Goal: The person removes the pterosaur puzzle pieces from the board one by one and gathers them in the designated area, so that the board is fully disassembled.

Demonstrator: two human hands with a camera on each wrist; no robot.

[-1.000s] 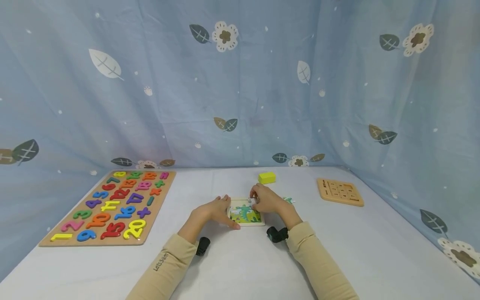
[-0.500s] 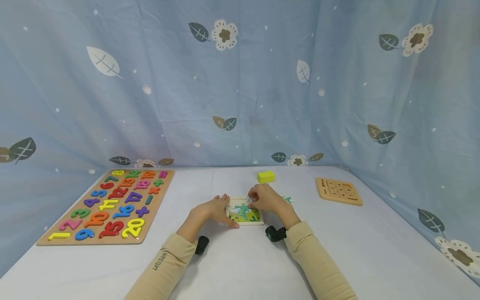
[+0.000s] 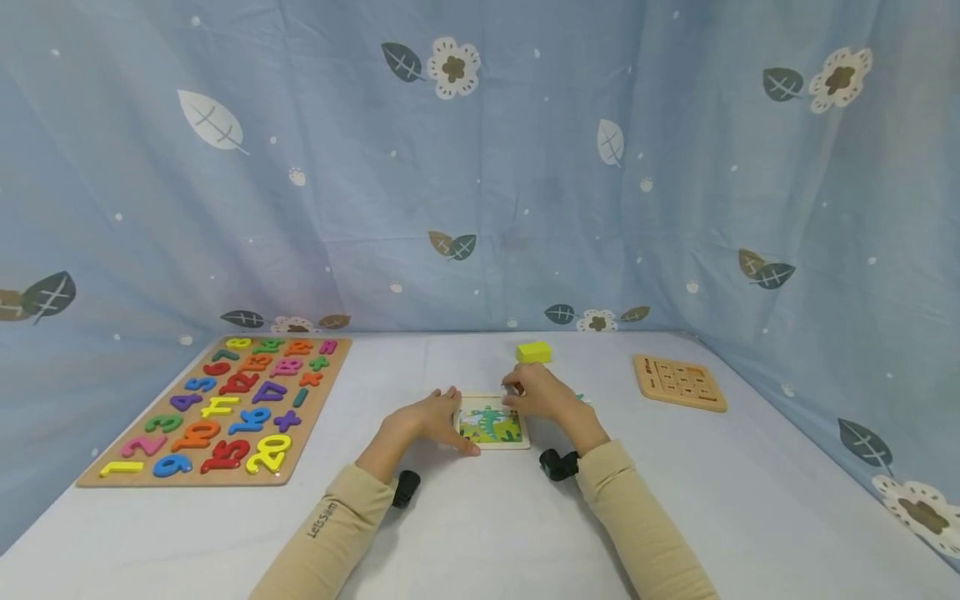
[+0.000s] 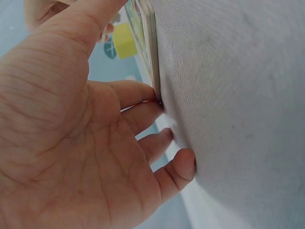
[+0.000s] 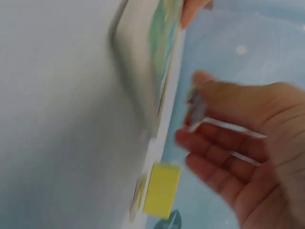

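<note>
A small dinosaur jigsaw puzzle in a pale wooden frame [image 3: 506, 447] lies flat in the middle of the table. At its left side is my left hand [image 3: 429, 419], fingers spread and the thumb near the front left corner; in the left wrist view, fingertips touch the frame's edge. Above the upper right corner, my right hand [image 3: 543, 393] pinches a small puzzle piece [image 5: 196, 112] between thumb and fingers, apart from the frame in the right wrist view. That view is blurred, so the piece's picture cannot be read. Beyond the right wrist lies another puzzle piece [image 3: 582, 399], partly hidden.
A yellow block [image 3: 533, 352] stands behind the right hand. The large number board [image 3: 300, 450] with coloured numerals lies at the left. A wooden number slide puzzle [image 3: 681, 384] is at the right. Behind the table hangs a blue patterned curtain [image 3: 345, 167].
The right hand, holding the piece, has shifted slightly right and back from the puzzle, uncovering more of its upper right part. The left hand has stayed in place.
</note>
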